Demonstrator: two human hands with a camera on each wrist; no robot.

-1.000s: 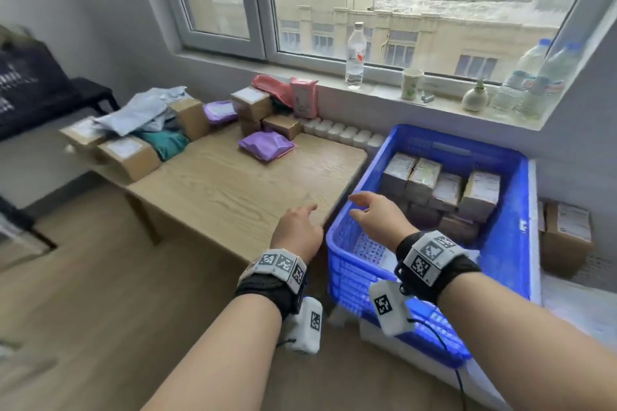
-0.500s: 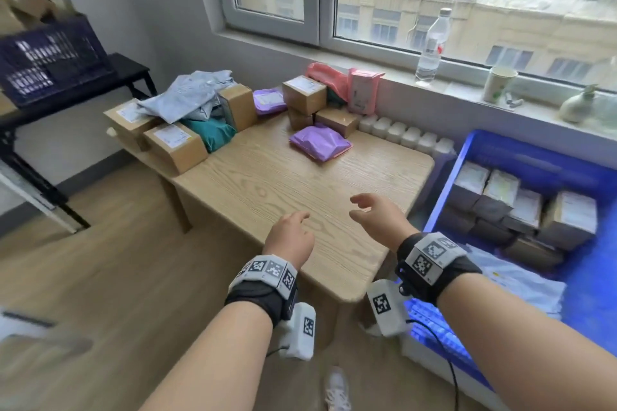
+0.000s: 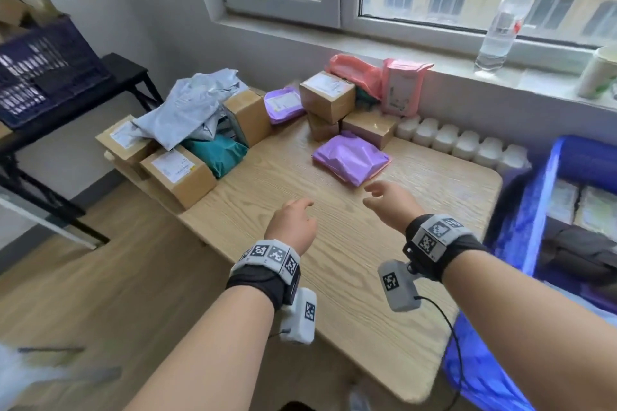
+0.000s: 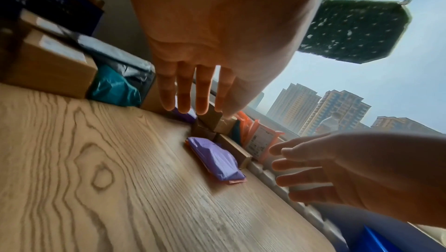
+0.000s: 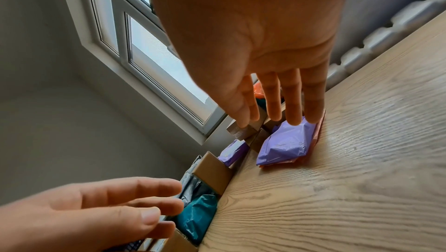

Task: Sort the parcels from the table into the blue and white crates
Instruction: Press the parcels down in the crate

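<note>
A purple bag parcel lies on the wooden table, just beyond both hands. My right hand hovers open a little short of it, holding nothing. My left hand hovers open over the table's middle, also empty. Cardboard boxes and grey, teal and pink bags are piled at the table's left and back. The blue crate with boxed parcels stands to the right of the table.
A second purple bag leans behind a box. A water bottle and a cup stand on the windowsill. A dark crate sits on a black stand at left. A radiator runs under the sill.
The view has swung left from the blue crate to the table. Both hands have moved from over the crate's edge to over the table, toward the purple bag.
</note>
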